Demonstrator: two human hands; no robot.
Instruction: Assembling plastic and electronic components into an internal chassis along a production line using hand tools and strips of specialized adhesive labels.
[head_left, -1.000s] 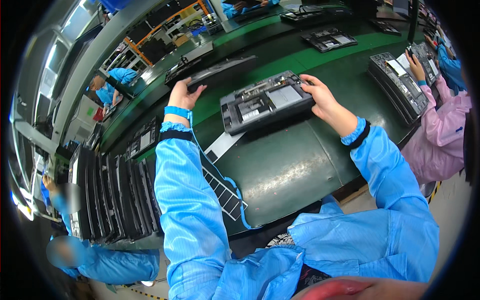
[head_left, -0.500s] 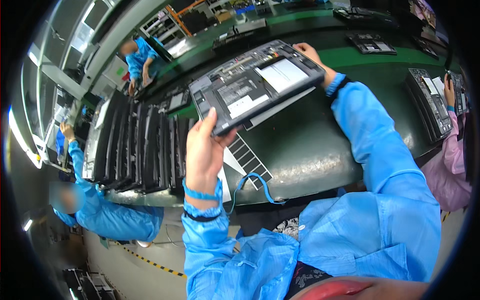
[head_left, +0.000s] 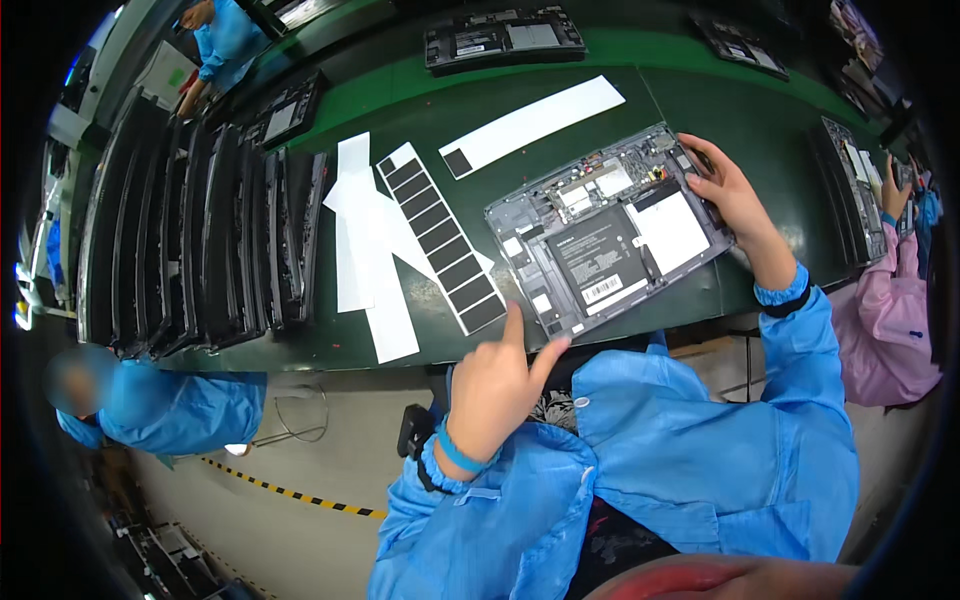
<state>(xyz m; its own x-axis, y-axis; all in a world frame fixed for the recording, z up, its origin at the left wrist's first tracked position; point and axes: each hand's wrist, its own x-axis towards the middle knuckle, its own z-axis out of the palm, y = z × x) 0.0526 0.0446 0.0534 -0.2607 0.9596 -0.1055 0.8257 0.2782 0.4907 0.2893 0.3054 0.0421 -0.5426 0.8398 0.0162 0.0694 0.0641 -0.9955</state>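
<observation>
An opened tablet [head_left: 600, 262], its black battery, circuit board and white label facing up, is at the table's near edge, slightly tilted. My right hand [head_left: 735, 195] grips its right end, thumb on top and fingers around the side. At the lower left corner is my left hand [head_left: 498, 385], index finger and thumb stretched apart and the other fingers curled, holding nothing. Whether its fingertips touch the casing I cannot tell. Left of the tablet lies a white strip with a row of black rectangular pads [head_left: 437, 235].
White paper strips [head_left: 355, 230] overlap beside the pads, and another white strip [head_left: 540, 122] lies beyond the tablet. A row of upright opened devices [head_left: 200, 230] fills the table's left. More units [head_left: 505, 40] sit at the back. Co-workers work at left and right.
The tablet has come down and nearer to me from its raised, tilted position. My left hand has let go of its corner, and the white strips now show fully.
</observation>
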